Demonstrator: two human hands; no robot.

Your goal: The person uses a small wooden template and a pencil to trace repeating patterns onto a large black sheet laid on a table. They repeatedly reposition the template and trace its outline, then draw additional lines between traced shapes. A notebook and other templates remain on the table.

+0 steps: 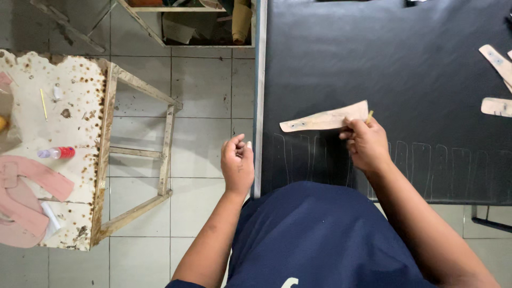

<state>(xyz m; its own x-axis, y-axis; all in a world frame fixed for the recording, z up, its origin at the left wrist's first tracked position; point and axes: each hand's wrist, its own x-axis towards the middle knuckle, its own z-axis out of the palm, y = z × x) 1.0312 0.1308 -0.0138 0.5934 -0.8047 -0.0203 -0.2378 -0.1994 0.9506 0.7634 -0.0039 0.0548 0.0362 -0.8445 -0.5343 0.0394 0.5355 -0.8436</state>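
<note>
My right hand (365,143) grips the wide end of a long beige paper template (324,120) together with a thin yellow pencil (369,116), over a black sheet (384,64) on the table. The template tapers to the left and lies flat on the sheet. Faint outlines of the same shape run in a row along the sheet's near edge (426,160). My left hand (238,162) hovers off the table's left side above the tiled floor, fingers loosely curled and holding nothing.
A rusty white side table (80,96) stands at left with pink cut pieces (26,197), a small bottle with a red cap (56,153) and a yellow stick (43,104). More beige templates (498,64) lie at the sheet's right edge. Shelving (186,24) is behind.
</note>
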